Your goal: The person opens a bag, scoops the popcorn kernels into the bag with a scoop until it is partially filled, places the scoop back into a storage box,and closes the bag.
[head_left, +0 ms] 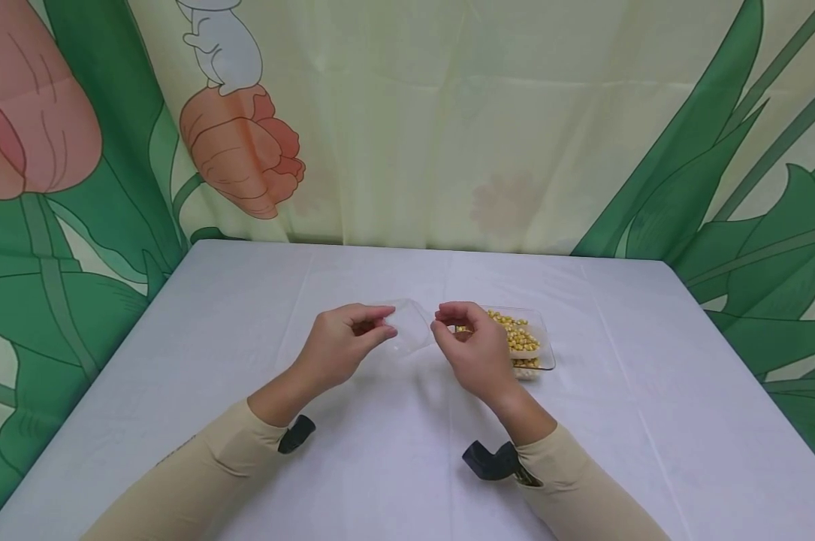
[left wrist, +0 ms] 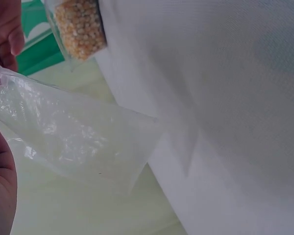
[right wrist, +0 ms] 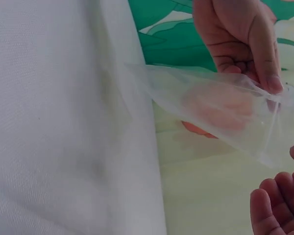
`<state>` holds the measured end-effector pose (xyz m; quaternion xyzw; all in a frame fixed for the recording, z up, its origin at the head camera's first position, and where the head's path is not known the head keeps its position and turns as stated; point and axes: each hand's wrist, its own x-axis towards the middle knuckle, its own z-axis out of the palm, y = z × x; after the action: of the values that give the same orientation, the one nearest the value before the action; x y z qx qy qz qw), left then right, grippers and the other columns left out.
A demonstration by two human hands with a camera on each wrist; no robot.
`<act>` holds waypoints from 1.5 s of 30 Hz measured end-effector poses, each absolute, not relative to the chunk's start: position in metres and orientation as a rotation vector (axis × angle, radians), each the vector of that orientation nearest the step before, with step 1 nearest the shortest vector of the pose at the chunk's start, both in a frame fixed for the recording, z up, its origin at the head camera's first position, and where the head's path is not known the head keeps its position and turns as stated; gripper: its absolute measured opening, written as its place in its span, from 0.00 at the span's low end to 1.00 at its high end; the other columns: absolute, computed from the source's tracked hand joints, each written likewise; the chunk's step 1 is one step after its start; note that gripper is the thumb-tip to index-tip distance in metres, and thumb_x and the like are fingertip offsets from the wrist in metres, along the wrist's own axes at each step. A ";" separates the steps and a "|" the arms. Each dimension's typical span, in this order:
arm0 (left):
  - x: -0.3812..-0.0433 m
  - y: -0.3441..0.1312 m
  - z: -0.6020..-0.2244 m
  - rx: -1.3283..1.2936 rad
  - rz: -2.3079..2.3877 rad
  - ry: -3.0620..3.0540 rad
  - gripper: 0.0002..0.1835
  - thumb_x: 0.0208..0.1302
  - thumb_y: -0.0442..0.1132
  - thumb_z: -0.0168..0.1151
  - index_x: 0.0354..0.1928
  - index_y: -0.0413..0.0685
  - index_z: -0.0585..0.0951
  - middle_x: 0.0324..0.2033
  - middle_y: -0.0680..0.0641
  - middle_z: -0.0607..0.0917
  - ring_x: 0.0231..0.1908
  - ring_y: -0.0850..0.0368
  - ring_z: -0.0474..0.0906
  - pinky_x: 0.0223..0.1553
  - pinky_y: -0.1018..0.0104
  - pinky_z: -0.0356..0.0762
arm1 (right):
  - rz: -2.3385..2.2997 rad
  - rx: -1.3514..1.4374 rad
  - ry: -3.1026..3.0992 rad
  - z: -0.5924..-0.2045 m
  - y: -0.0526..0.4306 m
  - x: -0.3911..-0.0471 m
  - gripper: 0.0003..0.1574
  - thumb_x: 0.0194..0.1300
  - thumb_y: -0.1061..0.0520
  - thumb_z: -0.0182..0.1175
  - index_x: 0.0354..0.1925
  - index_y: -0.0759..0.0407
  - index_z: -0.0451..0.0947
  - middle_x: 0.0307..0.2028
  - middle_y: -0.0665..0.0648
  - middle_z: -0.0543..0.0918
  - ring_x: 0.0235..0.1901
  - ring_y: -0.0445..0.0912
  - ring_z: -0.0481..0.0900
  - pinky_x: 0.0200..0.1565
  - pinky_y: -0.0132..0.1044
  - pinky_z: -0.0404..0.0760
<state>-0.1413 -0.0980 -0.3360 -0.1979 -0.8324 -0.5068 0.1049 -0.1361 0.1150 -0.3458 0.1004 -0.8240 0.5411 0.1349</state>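
Note:
A clear plastic bag (head_left: 409,324) hangs between the two hands above the table. My left hand (head_left: 345,340) pinches the bag's upper edge between thumb and fingers, seen best in the right wrist view. Beside the bag's other side, my right hand (head_left: 478,347) has loosely bent fingers (right wrist: 279,203), with a gap between thumb and fingertips. The right wrist view shows no firm hold by that hand. Behind the right hand stands a clear container (head_left: 547,353) of golden, corn-like kernels (head_left: 518,336), partly hidden by it.
A white cloth covers the table (head_left: 380,466). Behind it hangs a curtain (head_left: 407,150) printed with flowers and leaves. Dark wrist cameras (head_left: 491,460) sit under the sleeves. Kernels (left wrist: 81,29) also show through the container's side in the left wrist view.

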 end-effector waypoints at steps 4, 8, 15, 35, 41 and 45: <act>-0.141 -0.097 -0.336 -0.581 -1.502 -2.466 0.15 0.58 0.32 0.74 0.48 0.38 0.88 0.31 0.51 0.87 0.30 0.59 0.81 0.33 0.69 0.81 | 1.717 0.274 -2.352 -0.343 0.125 -0.134 0.16 0.66 0.66 0.65 0.52 0.67 0.78 0.46 0.62 0.85 0.46 0.49 0.83 0.48 0.29 0.80; -0.142 -0.096 -0.339 -0.593 -1.494 -2.460 0.14 0.58 0.31 0.74 0.47 0.38 0.88 0.31 0.52 0.87 0.29 0.59 0.80 0.32 0.70 0.80 | 1.796 0.232 -2.333 -0.338 0.139 -0.133 0.16 0.66 0.68 0.64 0.52 0.68 0.78 0.47 0.65 0.84 0.46 0.44 0.83 0.50 0.28 0.78; -0.145 -0.093 -0.343 -0.642 -1.449 -2.425 0.14 0.57 0.31 0.75 0.47 0.38 0.88 0.33 0.50 0.85 0.31 0.59 0.79 0.33 0.70 0.81 | 1.694 0.233 -2.342 -0.336 0.173 -0.130 0.16 0.69 0.67 0.62 0.54 0.70 0.77 0.48 0.65 0.84 0.46 0.40 0.82 0.49 0.26 0.78; -0.152 -0.089 -0.347 -0.686 -1.291 -2.486 0.16 0.57 0.35 0.75 0.48 0.41 0.88 0.49 0.46 0.87 0.54 0.50 0.81 0.57 0.53 0.76 | 1.233 -0.025 -2.474 -0.336 0.252 -0.131 0.22 0.73 0.55 0.60 0.59 0.66 0.77 0.52 0.64 0.83 0.48 0.35 0.77 0.49 0.19 0.72; -0.151 -0.089 -0.348 -0.681 -1.305 -2.492 0.16 0.58 0.36 0.75 0.49 0.42 0.88 0.48 0.47 0.87 0.53 0.51 0.82 0.57 0.54 0.77 | 1.180 -0.055 -2.489 -0.340 0.262 -0.135 0.26 0.73 0.53 0.60 0.62 0.66 0.75 0.58 0.65 0.80 0.63 0.56 0.70 0.62 0.50 0.69; -0.151 -0.090 -0.349 -0.672 -1.330 -2.486 0.16 0.58 0.36 0.75 0.49 0.42 0.88 0.46 0.48 0.88 0.51 0.52 0.83 0.55 0.54 0.78 | 1.163 -0.082 -2.542 -0.345 0.272 -0.138 0.31 0.73 0.52 0.59 0.67 0.67 0.69 0.62 0.67 0.76 0.66 0.61 0.66 0.62 0.63 0.65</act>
<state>-0.1509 -0.0905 -0.3493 -0.2303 -0.8513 -0.4555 0.1214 -0.1375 0.2719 -0.3450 -0.0290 -0.8955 0.4096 0.1715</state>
